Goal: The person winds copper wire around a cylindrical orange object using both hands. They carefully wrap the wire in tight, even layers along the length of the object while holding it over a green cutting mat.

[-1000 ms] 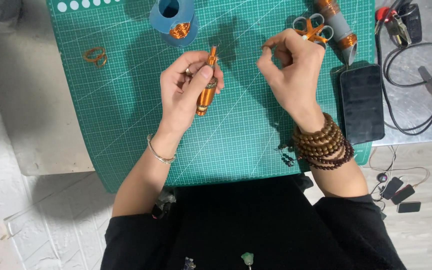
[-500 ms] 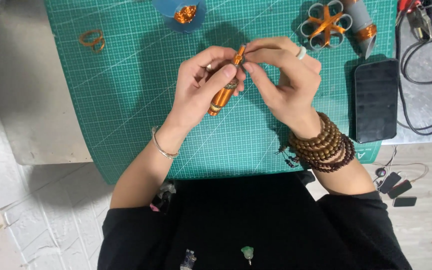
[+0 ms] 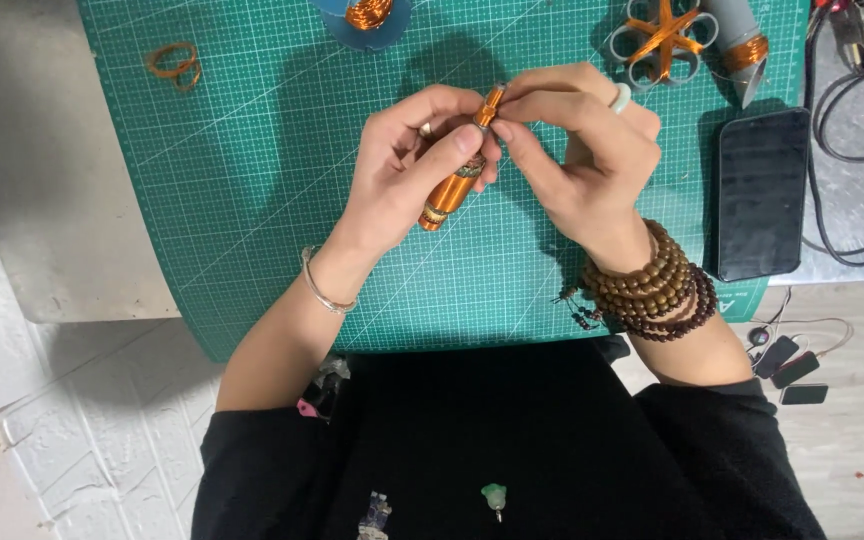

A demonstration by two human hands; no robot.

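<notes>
Both hands [image 3: 512, 150] hold orange tool [image 3: 457, 170]

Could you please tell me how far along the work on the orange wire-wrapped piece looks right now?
Done: the orange cylinder already looks fully wrapped in wire. In hand: the left hand grips it while the right hand pinches its top end. Left: that tip looks unfinished; the wire spool sits apart on the cutting mat.

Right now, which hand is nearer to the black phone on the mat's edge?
Right. The right hand pinches the tip of the orange tool, just beside the black phone; the left hand grips the tool's body, farther away across it.
</notes>
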